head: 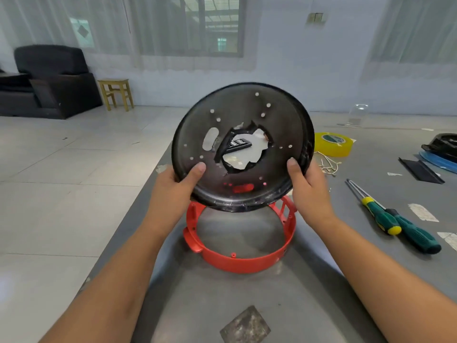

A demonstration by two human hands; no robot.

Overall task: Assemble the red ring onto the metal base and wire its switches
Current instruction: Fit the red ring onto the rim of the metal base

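Note:
A round black metal base (279, 134), pierced with small holes and a jagged central opening, is held tilted up toward me above the table. My left hand (178, 186) grips its lower left rim with the thumb on its face. My right hand (309, 184) grips the lower right rim the same way. Beneath the base, the red plastic ring (242, 262) lies flat on the grey table (247, 300); its far side is hidden behind the base. A small black slotted part (238, 144) shows through the central opening.
Two green-handled screwdrivers (395, 219) lie to the right. A yellow tape roll (333, 143) and pale wire ties (329, 164) sit behind the base. Black and blue parts (437, 154) lie at the far right. The table's left edge drops to a tiled floor.

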